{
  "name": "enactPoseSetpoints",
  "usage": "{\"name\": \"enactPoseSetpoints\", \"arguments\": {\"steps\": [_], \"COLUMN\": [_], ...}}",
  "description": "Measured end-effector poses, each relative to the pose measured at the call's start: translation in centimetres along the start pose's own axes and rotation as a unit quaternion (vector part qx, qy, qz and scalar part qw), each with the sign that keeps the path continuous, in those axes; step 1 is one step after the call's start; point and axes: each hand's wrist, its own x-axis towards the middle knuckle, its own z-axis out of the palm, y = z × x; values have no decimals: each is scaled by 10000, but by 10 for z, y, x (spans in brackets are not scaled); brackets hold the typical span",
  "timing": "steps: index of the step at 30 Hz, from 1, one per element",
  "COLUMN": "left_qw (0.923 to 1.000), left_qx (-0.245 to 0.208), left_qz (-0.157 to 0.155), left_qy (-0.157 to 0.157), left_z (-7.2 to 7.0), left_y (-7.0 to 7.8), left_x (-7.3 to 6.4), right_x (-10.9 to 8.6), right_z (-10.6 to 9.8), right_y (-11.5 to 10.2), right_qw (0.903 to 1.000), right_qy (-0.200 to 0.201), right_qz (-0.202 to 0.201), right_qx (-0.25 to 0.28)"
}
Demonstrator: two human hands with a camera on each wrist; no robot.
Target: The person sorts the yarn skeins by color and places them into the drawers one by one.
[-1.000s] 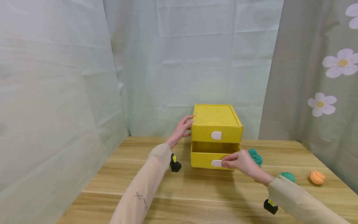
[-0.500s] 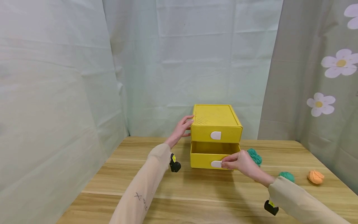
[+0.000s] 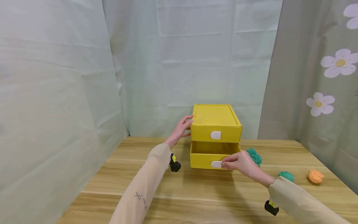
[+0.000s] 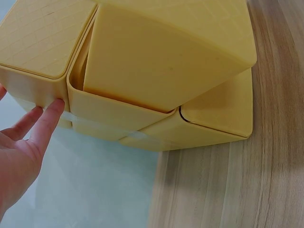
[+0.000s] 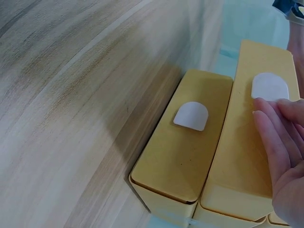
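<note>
A yellow drawer cabinet (image 3: 215,114) stands on the table. Its middle drawer (image 3: 205,161) is pulled partway out, and the part of its inside seen from above is bare. My right hand (image 3: 244,163) pinches the edge of that drawer's white handle (image 3: 216,164) with thumb and fingers; the right wrist view shows the handle (image 5: 270,86) at the fingertips. My left hand (image 3: 180,129) rests its extended fingers on the cabinet's left side near the top edge. In the right wrist view, a closed bottom drawer (image 5: 187,152) sits beside the pulled-out one; the head view hides it.
Green yarn (image 3: 254,156) lies right of the cabinet, partly behind my right hand. Another green ball (image 3: 286,176) sits nearer, partly behind the right sleeve, with an orange yarn ball (image 3: 315,176) farther right. Pale curtains (image 3: 195,62) enclose the wooden table (image 3: 134,180).
The middle drawer has come out very slightly toward me, with my right hand staying on its handle. My left hand keeps its place on the cabinet's side.
</note>
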Motion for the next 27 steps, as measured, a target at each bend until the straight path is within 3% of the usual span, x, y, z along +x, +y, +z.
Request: {"name": "enactPoseSetpoints", "arguments": {"steps": [9, 19, 24, 27], "left_qw": [9999, 9992, 9992, 9993], "left_qx": [-51, 7, -31, -103], "left_qz": [-60, -95, -87, -91], "left_qy": [-152, -388, -379, -341], "left_z": [-1, 1, 0, -1], "left_y": [2, 28, 25, 16], "left_x": [0, -19, -17, -11], "right_x": [-1, -2, -2, -2], "right_z": [0, 0, 1, 1], "right_y": [-4, -4, -3, -2], "right_qw": [10000, 10000, 10000, 10000], "right_qy": [-11, -25, -41, -42], "right_qz": [-34, -29, -22, -29], "right_qx": [65, 65, 76, 80]}}
